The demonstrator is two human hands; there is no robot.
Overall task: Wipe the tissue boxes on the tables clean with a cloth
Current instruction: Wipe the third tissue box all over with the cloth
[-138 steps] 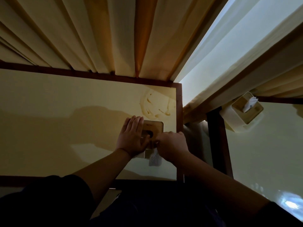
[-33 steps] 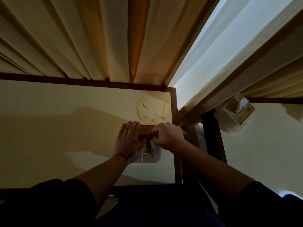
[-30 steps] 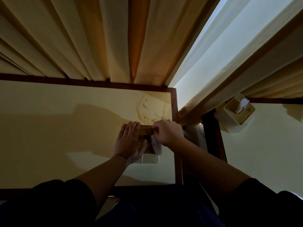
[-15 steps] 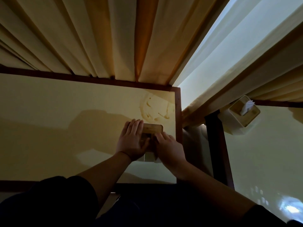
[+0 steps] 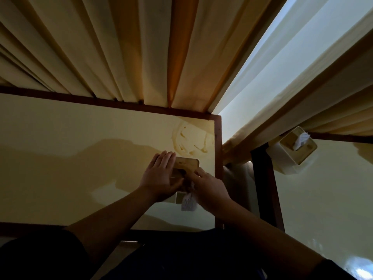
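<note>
Both bare forearms are extended forward, converging. The left hand [image 5: 160,174] is laid flat, fingers straight and together, on the tissue box [image 5: 186,164]. The right hand [image 5: 209,188] is curled around a cloth [image 5: 188,202] just beside it.

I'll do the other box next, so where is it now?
In the head view, the second tissue box sits at the far corner of the right-hand table, just below the curtain.

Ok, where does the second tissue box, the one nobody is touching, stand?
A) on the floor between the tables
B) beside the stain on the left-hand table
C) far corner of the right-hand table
C: the untouched tissue box stands at the far corner of the right-hand table, by the curtain.
</note>
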